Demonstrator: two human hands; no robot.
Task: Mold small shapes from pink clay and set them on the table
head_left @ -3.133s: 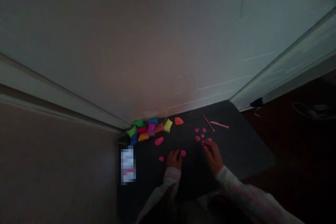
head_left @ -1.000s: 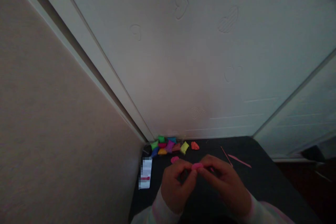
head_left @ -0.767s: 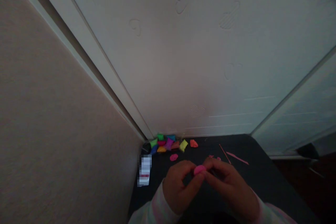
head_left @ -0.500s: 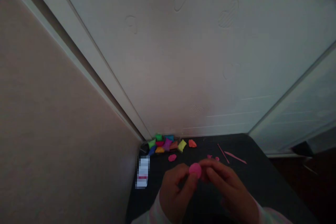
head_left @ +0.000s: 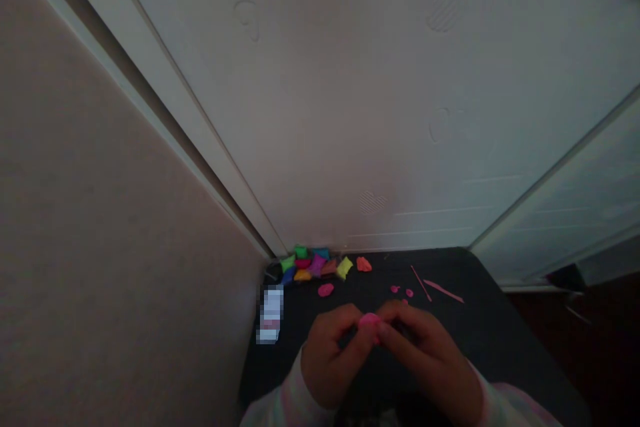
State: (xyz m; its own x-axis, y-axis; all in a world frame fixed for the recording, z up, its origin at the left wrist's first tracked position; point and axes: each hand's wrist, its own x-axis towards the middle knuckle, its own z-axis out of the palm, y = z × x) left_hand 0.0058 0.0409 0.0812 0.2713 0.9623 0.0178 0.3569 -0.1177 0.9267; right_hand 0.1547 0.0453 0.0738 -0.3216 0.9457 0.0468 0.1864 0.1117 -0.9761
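Note:
A bright pink piece of modelling clay is pinched between my two hands above the dark table. My left hand grips it from the left with thumb and fingers. From the right, my right hand presses its thumb and fingertips on the same piece. Just beyond the right hand lie small pink clay bits. Beyond the left hand rests a larger pink lump. The fingers cover much of the held clay.
Several coloured clay packets lie along the back left of the dark table. An orange lump sits beside them. Two thin pink tools lie at the right. A blurred white item is at the left edge. A white panel rises behind.
My right fingers have closed in onto the pink clay, which showed as a round disc before and is now more covered. The view has shifted slightly.

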